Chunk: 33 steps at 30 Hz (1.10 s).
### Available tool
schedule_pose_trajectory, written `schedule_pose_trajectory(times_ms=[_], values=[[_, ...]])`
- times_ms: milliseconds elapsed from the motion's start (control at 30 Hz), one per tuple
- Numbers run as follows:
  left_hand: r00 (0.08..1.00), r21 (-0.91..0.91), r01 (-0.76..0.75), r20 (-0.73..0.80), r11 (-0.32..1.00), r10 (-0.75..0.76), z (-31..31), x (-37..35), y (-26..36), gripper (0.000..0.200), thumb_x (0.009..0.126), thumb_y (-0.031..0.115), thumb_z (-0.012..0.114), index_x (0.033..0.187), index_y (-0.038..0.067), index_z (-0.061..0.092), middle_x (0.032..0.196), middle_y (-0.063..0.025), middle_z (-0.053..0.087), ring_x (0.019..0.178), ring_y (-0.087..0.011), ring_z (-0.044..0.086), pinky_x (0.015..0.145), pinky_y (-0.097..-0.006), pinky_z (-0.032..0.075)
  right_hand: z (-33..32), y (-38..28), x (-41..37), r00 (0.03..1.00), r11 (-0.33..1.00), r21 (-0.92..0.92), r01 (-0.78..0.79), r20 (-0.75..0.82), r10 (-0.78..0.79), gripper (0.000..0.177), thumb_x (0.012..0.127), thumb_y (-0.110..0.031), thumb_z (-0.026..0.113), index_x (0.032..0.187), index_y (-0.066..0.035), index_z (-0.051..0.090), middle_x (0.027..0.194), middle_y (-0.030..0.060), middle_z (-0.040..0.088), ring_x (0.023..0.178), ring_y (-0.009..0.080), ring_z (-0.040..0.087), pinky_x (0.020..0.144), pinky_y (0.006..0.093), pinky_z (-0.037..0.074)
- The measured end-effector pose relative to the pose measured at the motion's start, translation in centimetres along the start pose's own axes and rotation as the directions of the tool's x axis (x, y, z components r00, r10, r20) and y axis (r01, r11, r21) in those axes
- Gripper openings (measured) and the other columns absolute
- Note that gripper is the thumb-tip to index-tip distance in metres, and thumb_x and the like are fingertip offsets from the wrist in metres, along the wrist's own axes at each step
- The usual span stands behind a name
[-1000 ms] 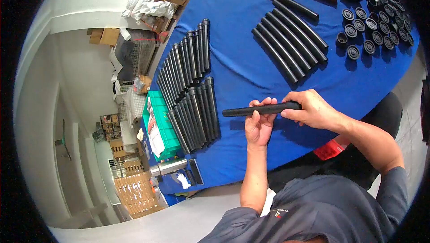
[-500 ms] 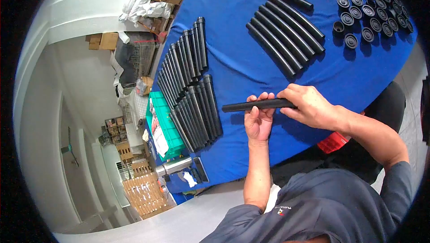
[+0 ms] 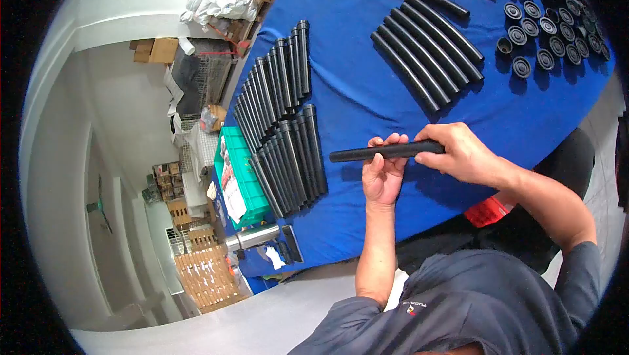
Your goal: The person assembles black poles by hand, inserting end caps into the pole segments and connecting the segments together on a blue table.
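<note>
A black tube lies almost level across both hands, above the blue cloth near the table's front edge. My left hand has its fingers and thumb around the tube's middle, palm turned up. At the tube's right end, my right hand grips it from above, its fingers covering that end. The tube's left end sticks out free. Beyond the hands lies a fan of loose black tubes on the cloth.
Capped black tubes stand in rows at the left of the blue table. Beside them are a green crate and a silver cylinder. Round black caps fill the far right. A red container sits near the edge.
The view has shifted a little. The right hand's fingers have moved slightly on the tube's end, and both hands still hold the tube.
</note>
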<state>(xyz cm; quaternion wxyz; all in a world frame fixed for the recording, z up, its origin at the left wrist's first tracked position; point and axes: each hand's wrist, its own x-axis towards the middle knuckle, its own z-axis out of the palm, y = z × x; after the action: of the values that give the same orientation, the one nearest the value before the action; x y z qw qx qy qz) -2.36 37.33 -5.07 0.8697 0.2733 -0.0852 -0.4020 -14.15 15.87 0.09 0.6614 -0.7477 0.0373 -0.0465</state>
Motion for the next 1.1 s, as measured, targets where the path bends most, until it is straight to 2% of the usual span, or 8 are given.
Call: schedule_pose_trajectory(times_ms=[167, 267, 400, 500, 700, 833, 1000, 1100], values=[[0.999, -0.048, -0.017, -0.035, 0.999, 0.015, 0.3, -0.1, 0.0, 0.031, 0.094, 0.001, 0.065, 0.123, 0.004, 0.054, 0.132, -0.0247, 0.06, 0.132, -0.0404, 0.053, 0.111, -0.0519, 0.046, 1.0, 0.2, -0.3, 0.953, 0.939, -0.232, 0.255, -0.105, -0.285, 0.024, 0.083, -0.014, 0.073, 0.1, 0.001, 0.065, 0.084, 0.0201, 0.065, 0.081, 0.0384, 0.066, 0.073, 0.0438, 0.053], [1.0, -0.049, -0.016, -0.023, 0.999, 0.015, 0.4, -0.2, 0.0, 0.031, 0.093, 0.001, 0.065, 0.123, 0.004, 0.054, 0.132, -0.0242, 0.06, 0.132, -0.04, 0.052, 0.111, -0.0514, 0.046, -1.0, -2.7, 0.3, 0.911, 0.895, 0.196, -0.4, 0.194, 0.364, 0.025, 0.083, -0.014, 0.073, 0.1, 0.002, 0.065, 0.085, 0.021, 0.065, 0.082, 0.0376, 0.066, 0.072, 0.0438, 0.053], [0.999, -0.022, -0.025, -0.023, 0.999, 0.024, 0.6, -0.1, -0.1, 0.032, 0.093, 0.0, 0.065, 0.122, 0.005, 0.055, 0.132, -0.0238, 0.06, 0.133, -0.0396, 0.052, 0.111, -0.0514, 0.047, 1.0, 1.1, 0.0, 0.967, 0.972, -0.132, 0.197, -0.136, -0.214, 0.029, 0.083, -0.017, 0.074, 0.101, 0.005, 0.066, 0.078, 0.0193, 0.066, 0.072, 0.0306, 0.067, 0.066, 0.0422, 0.052], [1.0, -0.041, -0.014, -0.028, 0.999, 0.013, 0.5, -0.1, -0.1, 0.032, 0.092, 0.0, 0.066, 0.122, 0.006, 0.055, 0.132, -0.0231, 0.06, 0.133, -0.0394, 0.052, 0.111, -0.0517, 0.047, 1.2, 1.2, 0.2, 0.934, 0.931, -0.24, 0.273, -0.163, -0.317, 0.03, 0.084, -0.018, 0.075, 0.101, 0.005, 0.067, 0.076, 0.0176, 0.066, 0.069, 0.0266, 0.068, 0.064, 0.0406, 0.052], [1.0, -0.024, -0.012, 0.008, 1.0, 0.012, 0.2, -0.1, -0.1, 0.033, 0.092, 0.001, 0.066, 0.123, 0.005, 0.055, 0.133, -0.0219, 0.061, 0.134, -0.0389, 0.051, 0.111, -0.0523, 0.046, -0.4, -1.4, 0.3, 0.925, 0.887, 0.264, -0.379, 0.129, 0.357, 0.03, 0.083, -0.018, 0.078, 0.101, 0.003, 0.067, 0.077, 0.0165, 0.067, 0.072, 0.026, 0.069, 0.065, 0.0389, 0.053], [0.999, -0.051, 0.006, -0.043, 0.999, -0.008, 0.3, 0.0, -0.1, 0.033, 0.093, 0.003, 0.066, 0.124, 0.005, 0.055, 0.133, -0.0227, 0.06, 0.134, -0.0396, 0.05, 0.112, -0.0524, 0.046, 0.8, 0.7, 0.6, 0.868, 0.848, -0.364, 0.384, -0.169, -0.466, 0.029, 0.087, -0.021, 0.076, 0.1, 0.004, 0.069, 0.069, 0.0092, 0.067, 0.059, 0.0154, 0.066, 0.053, 0.033, 0.052], [1.0, -0.034, -0.023, -0.005, 0.999, 0.023, 0.1, -0.1, -0.1, 0.032, 0.094, 0.005, 0.065, 0.124, 0.005, 0.055, 0.134, -0.024, 0.059, 0.134, -0.0404, 0.05, 0.112, -0.0528, 0.045, -0.6, -1.8, 0.4, 0.932, 0.911, 0.201, -0.359, 0.127, 0.34, 0.03, 0.084, -0.017, 0.075, 0.105, 0.002, 0.067, 0.081, 0.0176, 0.066, 0.072, 0.0298, 0.066, 0.067, 0.0394, 0.052], [1.0, -0.024, -0.009, -0.019, 1.0, 0.009, 0.2, 0.0, -0.1, 0.031, 0.094, 0.005, 0.065, 0.124, 0.005, 0.055, 0.135, -0.024, 0.058, 0.135, -0.0405, 0.05, 0.112, -0.0534, 0.045, 0.8, 1.2, 0.6, 0.929, 0.926, -0.233, 0.298, -0.152, -0.338, 0.035, 0.086, -0.023, 0.077, 0.107, 0.003, 0.067, 0.073, 0.0112, 0.067, 0.061, 0.0162, 0.066, 0.055, 0.0327, 0.052]])
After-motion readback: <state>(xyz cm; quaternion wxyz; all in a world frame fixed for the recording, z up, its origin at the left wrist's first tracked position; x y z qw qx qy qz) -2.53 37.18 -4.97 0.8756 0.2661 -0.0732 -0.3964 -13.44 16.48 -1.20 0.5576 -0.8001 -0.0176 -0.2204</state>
